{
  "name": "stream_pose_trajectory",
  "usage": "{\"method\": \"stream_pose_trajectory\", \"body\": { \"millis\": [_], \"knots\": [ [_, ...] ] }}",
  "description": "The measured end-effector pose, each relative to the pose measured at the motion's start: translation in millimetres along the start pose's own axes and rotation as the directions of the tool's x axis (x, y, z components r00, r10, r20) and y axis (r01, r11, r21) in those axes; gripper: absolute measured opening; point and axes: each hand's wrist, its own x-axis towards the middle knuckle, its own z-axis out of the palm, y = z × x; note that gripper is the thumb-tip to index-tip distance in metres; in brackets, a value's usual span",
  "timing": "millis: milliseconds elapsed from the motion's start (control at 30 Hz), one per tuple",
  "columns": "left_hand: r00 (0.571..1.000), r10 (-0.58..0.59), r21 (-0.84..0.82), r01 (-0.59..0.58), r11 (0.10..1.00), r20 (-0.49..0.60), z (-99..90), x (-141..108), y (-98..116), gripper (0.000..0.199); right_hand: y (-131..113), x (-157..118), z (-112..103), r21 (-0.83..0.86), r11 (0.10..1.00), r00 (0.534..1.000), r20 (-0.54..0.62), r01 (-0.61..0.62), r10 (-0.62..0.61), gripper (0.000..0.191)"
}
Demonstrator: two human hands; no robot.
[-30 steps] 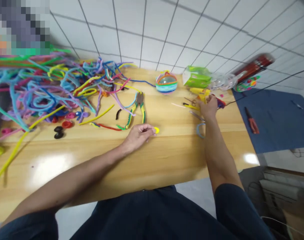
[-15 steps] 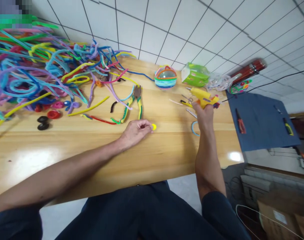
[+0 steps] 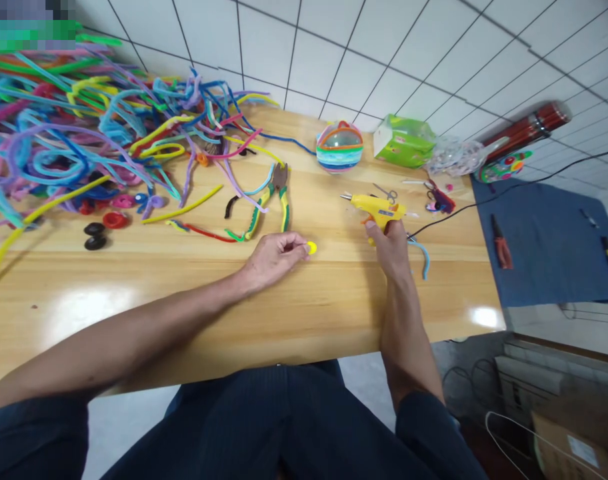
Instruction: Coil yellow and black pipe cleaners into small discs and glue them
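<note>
Low over the middle of the wooden table, my left hand [image 3: 277, 259] pinches a small round yellow piece [image 3: 311, 248] between thumb and fingertips. My right hand [image 3: 391, 245] is wrapped round the handle of a yellow glue gun [image 3: 379, 207], whose nozzle points left, above and to the right of the yellow piece. Pliers with green and yellow handles [image 3: 285, 208] lie just beyond my left hand. A light blue pipe cleaner [image 3: 425, 260] curves on the table to the right of my right hand.
Tangled pipe cleaners [image 3: 134, 143] cover the table's left part. A striped ball [image 3: 339, 148], a green packet [image 3: 407, 141] and a red flask [image 3: 531, 130] stand along the tiled wall. Small scissors [image 3: 390, 195] lie behind the glue gun. A black cord runs right.
My right hand has brought the glue gun left and nearer to me, closer to the yellow piece. My left hand keeps its pinch. The view has shifted slightly.
</note>
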Motion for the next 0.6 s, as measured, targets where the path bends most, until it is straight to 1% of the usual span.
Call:
{"method": "stream_pose_trajectory", "body": {
  "millis": [100,167,233,333,400,467,600],
  "knots": [
    [1.0,0.007,0.012,-0.007,1.0,-0.011,0.6,0,1,0.027,3,-4,1,0.034,0.997,0.997,0.028,0.071,-0.072,0.034],
    [1.0,0.003,-0.001,-0.003,1.0,-0.016,1.0,-1,2,0.026,1,-8,0,-0.003,0.991,0.991,0.007,0.132,-0.132,0.035],
    [1.0,-0.015,-0.03,0.015,0.999,-0.011,1.2,-1,3,0.025,-4,-12,-1,-0.076,0.983,0.986,-0.025,0.165,-0.168,0.037],
    [0.999,-0.036,-0.061,0.036,0.998,-0.004,1.1,-1,4,0.022,-10,-20,-1,-0.163,0.979,0.991,-0.048,0.119,-0.129,0.042],
    [0.999,-0.032,-0.058,0.032,0.998,-0.007,0.9,-2,5,0.018,-12,-24,2,-0.199,0.977,0.993,-0.079,0.071,-0.088,0.047],
    [1.0,-0.03,-0.052,0.03,0.998,-0.006,0.5,-2,5,0.017,-13,-27,7,-0.224,0.973,0.992,-0.098,0.058,-0.081,0.051],
    [0.999,-0.037,-0.03,0.037,0.999,-0.002,-0.5,0,4,0.02,-16,-32,14,-0.268,0.96,0.991,-0.087,0.078,-0.105,0.04]
  ]
}}
